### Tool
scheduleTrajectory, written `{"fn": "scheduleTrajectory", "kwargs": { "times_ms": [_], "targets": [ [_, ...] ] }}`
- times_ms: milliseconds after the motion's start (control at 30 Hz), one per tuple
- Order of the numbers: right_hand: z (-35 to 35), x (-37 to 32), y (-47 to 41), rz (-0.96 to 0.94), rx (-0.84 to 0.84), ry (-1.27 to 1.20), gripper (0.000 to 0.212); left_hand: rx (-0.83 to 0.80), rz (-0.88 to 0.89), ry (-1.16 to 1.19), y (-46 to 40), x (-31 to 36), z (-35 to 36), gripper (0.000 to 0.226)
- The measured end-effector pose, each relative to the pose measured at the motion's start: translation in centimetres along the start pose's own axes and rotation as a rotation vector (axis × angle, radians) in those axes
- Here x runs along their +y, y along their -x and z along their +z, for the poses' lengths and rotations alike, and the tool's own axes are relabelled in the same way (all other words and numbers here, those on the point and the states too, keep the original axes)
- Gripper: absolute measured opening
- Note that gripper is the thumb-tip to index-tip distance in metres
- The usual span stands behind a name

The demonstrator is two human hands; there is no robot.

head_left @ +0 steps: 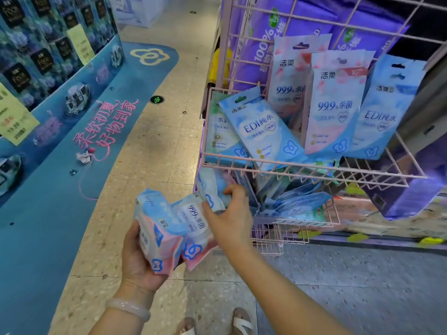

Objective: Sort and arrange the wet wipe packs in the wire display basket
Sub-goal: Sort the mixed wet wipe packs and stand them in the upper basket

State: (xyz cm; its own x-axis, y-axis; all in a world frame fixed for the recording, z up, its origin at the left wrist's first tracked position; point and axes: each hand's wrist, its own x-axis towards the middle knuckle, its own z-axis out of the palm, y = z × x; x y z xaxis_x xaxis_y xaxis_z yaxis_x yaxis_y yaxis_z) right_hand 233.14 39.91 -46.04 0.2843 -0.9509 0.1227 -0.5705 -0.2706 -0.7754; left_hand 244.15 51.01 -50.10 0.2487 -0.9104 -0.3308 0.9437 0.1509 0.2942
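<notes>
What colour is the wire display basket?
Pale pink; the wire display basket shows best in the head view, the only one.

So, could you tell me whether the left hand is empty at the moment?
No, the left hand grips a pink and blue wet wipe pack from beneath.

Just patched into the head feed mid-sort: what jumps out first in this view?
The pink wire display basket at right, with tall blue and pink wet wipe packs leaning inside it. Low in the centre, the left hand holds a bundle of pink-and-blue packs, while the right hand grips a pack at the lower basket tier's edge. A large blue floor graphic fills the left.
</notes>
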Motion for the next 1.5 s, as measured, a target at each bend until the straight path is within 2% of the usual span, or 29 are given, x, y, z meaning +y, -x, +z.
{"fn": "scheduleTrajectory", "kwargs": {
  "times_ms": [100,233,367,500,567,700,767,900,1000,1100,1267,1400,1433,1500],
  "targets": [
    [0.8,0.3,1.1,-0.056,-0.044,-0.017,0.052,0.014,-0.012,0.073,0.5,0.3,-1.4,0.071],
    [0.6,1.2,0.7,-0.038,-0.121,-0.087,0.062,0.053,0.011,0.012,0.2,-0.2,-1.2,0.074],
    [-0.7,2.4,-1.3,0.053,-0.168,-0.076,0.058,0.061,-0.008,-0.027,-0.7,-0.1,0.4,0.054],
    [-2.1,4.7,-2.9,0.097,-0.279,0.323,0.067,0.085,0.017,-0.056,-2.0,-0.1,2.1,0.044],
    [-2.6,5.1,-3.6,0.109,-0.348,0.382,0.068,0.083,0.018,-0.081,-2.3,-0.1,2.6,0.044],
    [-3.0,4.5,-5.4,0.306,-0.542,0.511,0.075,0.128,0.02,-0.107,-2.3,0.1,2.6,0.05],
    [-2.9,3.7,-6.2,0.309,-0.619,0.58,0.075,0.141,0.012,-0.106,-2.3,0.1,2.7,0.046],
    [-3.9,3.5,-6.8,0.31,-0.476,0.48,0.073,0.138,-0.016,-0.11,-2.4,0.1,3.3,0.046],
    [-5.4,3.9,-6.2,0.159,-0.339,0.389,0.045,0.142,-0.011,-0.12,-2.5,-0.1,3.6,0.045],
    [-6.3,4.3,-6.5,0.133,-0.377,0.515,0.022,0.139,-0.007,-0.112,-2.7,-0.4,3.9,0.041],
    [-5.4,4.6,-7.5,0.225,-0.408,0.689,0.028,0.158,0.01,-0.141,-2.8,-0.2,3.7,0.041],
    [-4.8,5.2,-7.2,0.217,-0.403,0.818,0.026,0.151,0.014,-0.131,-2.8,-0.4,3.9,0.042],
    [-4.8,5.2,-7.1,0.206,-0.392,0.797,0.025,0.155,0.009,-0.129,-2.8,-0.4,4.0,0.045],
    [-5.4,5.1,-7.2,0.214,-0.321,0.595,0.022,0.164,0.004,-0.131,-2.8,-0.3,4.1,0.052]
  ]
}}
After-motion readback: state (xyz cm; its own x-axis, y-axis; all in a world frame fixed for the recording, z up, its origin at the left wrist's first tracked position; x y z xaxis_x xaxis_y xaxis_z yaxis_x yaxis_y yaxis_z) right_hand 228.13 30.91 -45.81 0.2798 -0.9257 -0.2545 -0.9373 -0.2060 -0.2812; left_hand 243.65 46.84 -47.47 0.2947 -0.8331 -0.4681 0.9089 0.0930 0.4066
